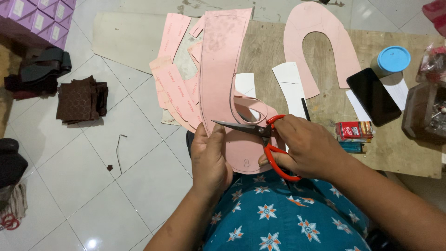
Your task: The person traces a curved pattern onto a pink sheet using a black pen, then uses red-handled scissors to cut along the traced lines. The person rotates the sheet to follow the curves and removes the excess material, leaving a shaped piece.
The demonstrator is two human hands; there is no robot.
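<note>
The long pink sheet (pixel 223 69), pinched in the left hand (pixel 210 155), ran away from the body as red-handled scissors (pixel 260 135), clasped in the right hand (pixel 304 148), were pointed leftward across it.

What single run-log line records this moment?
left hand: holds pink sheet | right hand: red-handled scissors, cutting | surface: wooden board

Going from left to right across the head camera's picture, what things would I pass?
Purple boxes → stack of dark brown fabric pieces → left hand holding the pink sheet → right hand with the red-handled scissors → black phone → blue-lidded container.
</note>
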